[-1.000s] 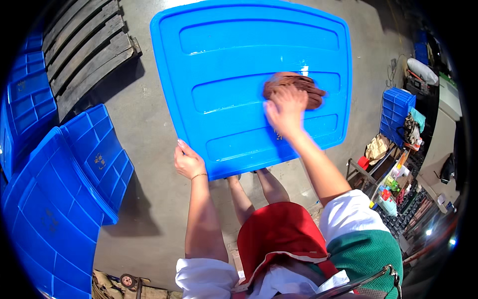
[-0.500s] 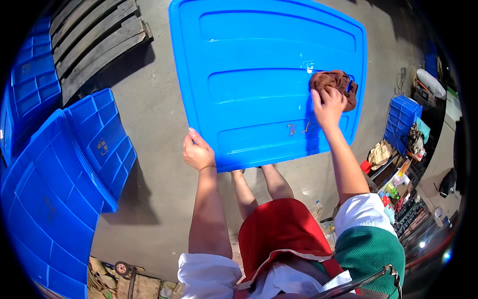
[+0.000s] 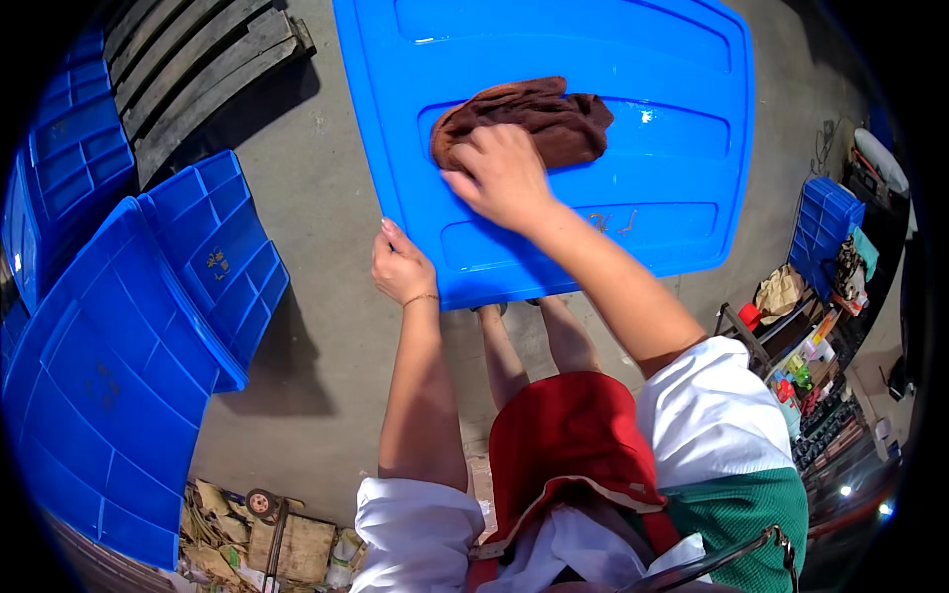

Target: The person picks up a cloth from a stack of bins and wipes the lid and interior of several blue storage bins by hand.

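A large blue plastic lid (image 3: 583,212) with raised rectangular panels is held out in front of me, its surface wet and shiny in spots. My left hand (image 3: 403,265) grips its near left corner, thumb on top and the other fingers hidden beneath. On the lid's left middle part, my right hand (image 3: 502,178) presses a crumpled brown cloth (image 3: 554,124) against the surface. The fingers of that hand are bent into the cloth and slightly blurred. Orange-brown handwriting marks the lid near my right wrist.
Large blue plastic bins (image 3: 109,385) stand at the left, beside a wooden pallet (image 3: 213,74) at the far left. At the right are a blue crate (image 3: 825,227) and assorted clutter. A small wheel (image 3: 262,504) and scraps lie near left on the concrete floor (image 3: 297,198).
My right hand has swept the brown cloth leftward across the lid, from its right side to the left middle. My left hand still holds the corner.
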`<state>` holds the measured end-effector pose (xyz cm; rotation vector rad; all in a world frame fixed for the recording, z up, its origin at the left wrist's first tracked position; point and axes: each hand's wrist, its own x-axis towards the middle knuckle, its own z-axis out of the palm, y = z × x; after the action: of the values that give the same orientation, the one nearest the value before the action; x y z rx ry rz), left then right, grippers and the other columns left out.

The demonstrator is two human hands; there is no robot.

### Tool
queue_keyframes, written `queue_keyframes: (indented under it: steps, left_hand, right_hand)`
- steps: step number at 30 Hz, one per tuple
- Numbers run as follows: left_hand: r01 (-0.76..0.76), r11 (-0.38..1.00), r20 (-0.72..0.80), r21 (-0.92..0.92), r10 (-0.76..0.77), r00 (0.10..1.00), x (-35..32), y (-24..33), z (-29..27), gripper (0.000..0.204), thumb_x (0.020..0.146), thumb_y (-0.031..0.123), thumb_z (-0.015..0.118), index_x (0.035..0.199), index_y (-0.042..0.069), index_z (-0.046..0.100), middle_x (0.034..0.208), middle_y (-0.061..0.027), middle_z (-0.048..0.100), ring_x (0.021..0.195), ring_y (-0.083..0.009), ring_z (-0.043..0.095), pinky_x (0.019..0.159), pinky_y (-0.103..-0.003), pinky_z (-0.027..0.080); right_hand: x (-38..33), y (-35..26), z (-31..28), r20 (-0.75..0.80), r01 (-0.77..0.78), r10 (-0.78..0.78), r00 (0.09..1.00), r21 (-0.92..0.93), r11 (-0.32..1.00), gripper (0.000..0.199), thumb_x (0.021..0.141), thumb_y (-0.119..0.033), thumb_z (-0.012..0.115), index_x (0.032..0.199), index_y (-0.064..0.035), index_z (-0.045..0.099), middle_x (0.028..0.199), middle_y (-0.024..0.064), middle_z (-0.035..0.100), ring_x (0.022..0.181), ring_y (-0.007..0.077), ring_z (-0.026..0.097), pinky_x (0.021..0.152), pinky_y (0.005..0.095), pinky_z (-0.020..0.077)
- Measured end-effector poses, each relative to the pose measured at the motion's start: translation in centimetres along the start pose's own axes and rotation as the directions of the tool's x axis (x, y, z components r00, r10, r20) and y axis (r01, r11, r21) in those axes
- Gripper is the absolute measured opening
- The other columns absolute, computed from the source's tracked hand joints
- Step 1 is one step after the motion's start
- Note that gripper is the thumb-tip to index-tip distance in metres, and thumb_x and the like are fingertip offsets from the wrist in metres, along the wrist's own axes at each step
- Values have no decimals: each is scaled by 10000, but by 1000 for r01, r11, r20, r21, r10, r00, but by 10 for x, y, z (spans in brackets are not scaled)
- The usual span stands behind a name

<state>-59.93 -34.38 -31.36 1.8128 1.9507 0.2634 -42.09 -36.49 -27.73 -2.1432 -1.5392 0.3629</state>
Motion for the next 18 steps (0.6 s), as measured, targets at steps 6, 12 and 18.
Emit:
queue_keyframes:
  steps: [6,12,18]
  left_hand:
    - [73,997,50,5,-73,996,-1,5,-4,432,926,380,436,736,37,615,730,-189,619,650,-388,578,566,-495,424]
    - [46,995,49,-93,-41,998,-2,6,-2,459,928,392,433,743,15,617,685,-195,600,598,-386,551,533,-465,405]
    - [6,996,27,-88,-4,1000,0,5,-4,477,953,372,393,806,-14,632,692,-197,612,590,-361,569,538,-458,417]
  right_hand:
    - [-95,93,-79,-149,-276,243,958,-273,922,266,769,-216,653,996,-84,609,942,137,548,890,319,512,734,420,401]
    - [-168,9,-46,71,-222,232,970,-128,967,282,720,-272,653,933,-98,596,1014,100,502,968,306,459,822,456,327]
    - [-119,-69,26,73,-130,118,990,188,973,322,770,-304,603,1005,-85,590,1071,83,545,991,249,489,852,405,367]
